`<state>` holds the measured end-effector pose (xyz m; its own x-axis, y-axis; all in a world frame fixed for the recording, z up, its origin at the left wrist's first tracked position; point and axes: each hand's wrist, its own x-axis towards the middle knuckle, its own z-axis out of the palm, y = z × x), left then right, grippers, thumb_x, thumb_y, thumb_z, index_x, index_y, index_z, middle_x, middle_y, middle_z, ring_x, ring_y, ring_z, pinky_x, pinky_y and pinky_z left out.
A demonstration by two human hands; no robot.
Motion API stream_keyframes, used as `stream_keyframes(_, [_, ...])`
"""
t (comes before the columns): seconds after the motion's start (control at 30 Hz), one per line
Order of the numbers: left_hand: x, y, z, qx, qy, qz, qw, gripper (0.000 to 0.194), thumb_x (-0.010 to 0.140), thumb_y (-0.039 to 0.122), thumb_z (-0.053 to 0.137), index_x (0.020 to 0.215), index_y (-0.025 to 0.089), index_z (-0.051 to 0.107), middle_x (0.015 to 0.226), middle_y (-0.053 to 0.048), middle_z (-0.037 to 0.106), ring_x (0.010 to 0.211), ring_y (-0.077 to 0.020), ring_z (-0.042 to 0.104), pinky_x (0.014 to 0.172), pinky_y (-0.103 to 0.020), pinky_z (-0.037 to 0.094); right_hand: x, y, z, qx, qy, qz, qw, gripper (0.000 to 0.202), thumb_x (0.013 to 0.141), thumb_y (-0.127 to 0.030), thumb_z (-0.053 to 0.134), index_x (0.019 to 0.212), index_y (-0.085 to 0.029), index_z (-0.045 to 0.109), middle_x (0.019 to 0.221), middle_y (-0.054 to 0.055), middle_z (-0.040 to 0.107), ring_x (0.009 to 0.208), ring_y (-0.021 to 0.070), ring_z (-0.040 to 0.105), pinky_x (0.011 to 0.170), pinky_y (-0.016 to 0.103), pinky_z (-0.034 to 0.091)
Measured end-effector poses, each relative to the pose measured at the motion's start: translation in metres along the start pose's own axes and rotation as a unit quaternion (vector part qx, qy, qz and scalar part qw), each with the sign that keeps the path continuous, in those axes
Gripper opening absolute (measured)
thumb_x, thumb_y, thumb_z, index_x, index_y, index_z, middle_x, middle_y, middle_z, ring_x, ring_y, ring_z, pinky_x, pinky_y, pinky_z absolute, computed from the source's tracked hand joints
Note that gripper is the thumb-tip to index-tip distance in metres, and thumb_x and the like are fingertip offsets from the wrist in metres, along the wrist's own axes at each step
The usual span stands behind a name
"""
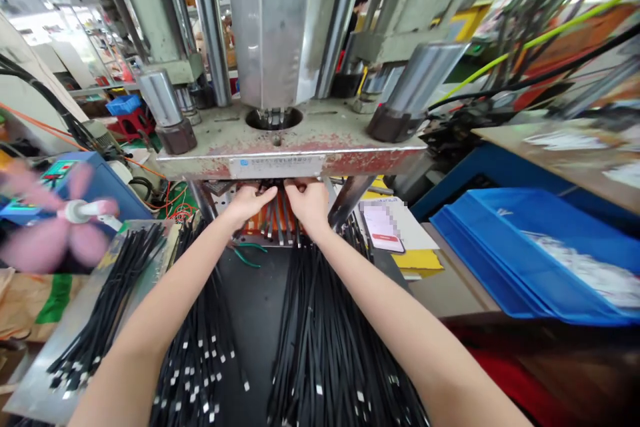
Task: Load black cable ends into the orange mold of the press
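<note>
Both hands reach under the pale green press plate (210,140). My left hand (250,203) is curled, its thumb pointing right and its fingertips hidden by the plate's edge. My right hand (311,203) is also closed, thumb inward, beside several short black cable ends (273,221) lying over an orange fixture (254,221). What each hand pinches is hidden. A thick bundle of flat black cables (320,320) with metal plugs lies under my right forearm. Another black cable bundle (200,333) runs beneath my left forearm. Green-handled pliers (249,257) rest near my left wrist.
Steel columns (350,200) flank the fixture. More black cables (110,307) lie on a metal sheet at left, near a spinning pink fan (75,213). A phone (381,225) lies on paper at right, beside stacked blue trays (480,240) holding white pieces. A person (356,13) is behind.
</note>
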<state>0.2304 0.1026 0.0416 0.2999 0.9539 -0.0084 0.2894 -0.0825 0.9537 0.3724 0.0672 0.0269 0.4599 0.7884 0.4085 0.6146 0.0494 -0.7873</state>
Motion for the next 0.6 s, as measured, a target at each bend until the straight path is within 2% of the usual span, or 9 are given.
stream_keyframes(0.03, [-0.008, 0.003, 0.006, -0.084, -0.054, -0.004, 0.995, 0.024, 0.074, 0.038, 0.069, 0.080, 0.016, 0.062, 0.086, -0.007, 0.068, 0.088, -0.0216, 0.065, 0.082, -0.032, 0.050, -0.009, -0.005, -0.006, 0.041, 0.011, -0.005, 0.999, 0.026, 0.080, -0.038, 0.054, 0.067, -0.018, 0.063, 0.059, 0.002, 0.061, 0.059, 0.0182, 0.057, 0.064, 0.030, 0.044])
stream_keyframes(0.1, [-0.027, 0.007, 0.016, -0.250, -0.127, -0.015, 0.960, 0.032, 0.069, 0.038, 0.074, 0.086, 0.016, 0.058, 0.081, -0.004, 0.066, 0.073, -0.0163, 0.065, 0.072, -0.030, 0.053, -0.030, -0.012, -0.018, 0.144, -0.015, -0.023, 0.989, 0.024, 0.080, -0.039, 0.055, 0.070, -0.018, 0.060, 0.060, 0.000, 0.058, 0.056, 0.0157, 0.054, 0.059, 0.028, 0.044])
stream_keyframes(0.17, [-0.049, 0.007, 0.024, -0.352, -0.113, -0.031, 0.929, 0.044, 0.060, 0.031, 0.082, 0.090, 0.017, 0.053, 0.078, 0.000, 0.063, 0.062, -0.0128, 0.062, 0.062, -0.028, 0.053, -0.054, -0.011, -0.030, 0.245, -0.043, -0.024, 0.968, 0.022, 0.082, -0.040, 0.054, 0.078, -0.020, 0.058, 0.066, -0.001, 0.058, 0.059, 0.0145, 0.055, 0.059, 0.027, 0.046])
stream_keyframes(0.23, [-0.073, 0.005, 0.028, -0.381, -0.091, -0.037, 0.919, 0.049, 0.058, 0.026, 0.082, 0.094, 0.019, 0.048, 0.081, 0.002, 0.064, 0.056, -0.0106, 0.060, 0.054, -0.025, 0.051, -0.078, -0.002, -0.041, 0.300, -0.024, 0.017, 0.954, 0.020, 0.086, -0.041, 0.050, 0.081, -0.022, 0.056, 0.070, -0.001, 0.057, 0.063, 0.0146, 0.056, 0.063, 0.028, 0.049])
stream_keyframes(0.3, [-0.097, 0.003, 0.029, -0.388, -0.103, -0.032, 0.915, 0.047, 0.062, 0.024, 0.080, 0.095, 0.019, 0.046, 0.086, 0.000, 0.064, 0.052, -0.0091, 0.059, 0.050, -0.023, 0.049, -0.098, 0.010, -0.049, 0.304, -0.011, 0.065, 0.950, 0.020, 0.087, -0.041, 0.049, 0.079, -0.024, 0.055, 0.070, -0.001, 0.058, 0.064, 0.0159, 0.058, 0.064, 0.031, 0.050])
stream_keyframes(0.37, [-0.118, 0.002, 0.027, -0.393, -0.140, -0.038, 0.908, 0.045, 0.066, 0.024, 0.077, 0.096, 0.019, 0.044, 0.087, 0.000, 0.064, 0.050, -0.0097, 0.060, 0.051, -0.025, 0.052, -0.111, 0.017, -0.056, 0.290, -0.074, 0.075, 0.951, 0.016, 0.083, -0.040, 0.055, 0.077, -0.025, 0.058, 0.072, 0.000, 0.062, 0.066, 0.0185, 0.061, 0.066, 0.034, 0.053])
stream_keyframes(0.47, [-0.143, 0.001, 0.024, -0.386, -0.190, -0.097, 0.898, 0.047, 0.066, 0.025, 0.077, 0.099, 0.021, 0.043, 0.087, 0.001, 0.061, 0.057, -0.0154, 0.065, 0.056, -0.034, 0.057, -0.119, 0.016, -0.062, 0.273, -0.150, 0.032, 0.950, 0.016, 0.078, -0.035, 0.062, 0.093, -0.030, 0.061, 0.093, 0.001, 0.067, 0.084, 0.0230, 0.065, 0.081, 0.040, 0.053])
stream_keyframes(0.53, [-0.154, 0.002, 0.022, -0.372, -0.208, -0.110, 0.898, 0.046, 0.068, 0.027, 0.076, 0.100, 0.021, 0.044, 0.088, 0.001, 0.060, 0.053, -0.0139, 0.064, 0.049, -0.029, 0.054, -0.121, 0.008, -0.065, 0.251, -0.132, -0.010, 0.959, 0.023, 0.079, -0.034, 0.059, 0.102, -0.034, 0.058, 0.100, 0.000, 0.066, 0.091, 0.0234, 0.065, 0.085, 0.041, 0.052])
stream_keyframes(0.6, [-0.162, 0.004, 0.019, -0.362, -0.223, -0.105, 0.899, 0.040, 0.072, 0.032, 0.073, 0.099, 0.020, 0.045, 0.084, 0.001, 0.059, 0.042, -0.0060, 0.052, 0.037, -0.017, 0.039, -0.121, 0.000, -0.067, 0.203, -0.103, -0.059, 0.972, 0.016, 0.080, -0.031, 0.055, 0.095, -0.033, 0.060, 0.093, 0.000, 0.066, 0.087, 0.0240, 0.065, 0.080, 0.041, 0.053])
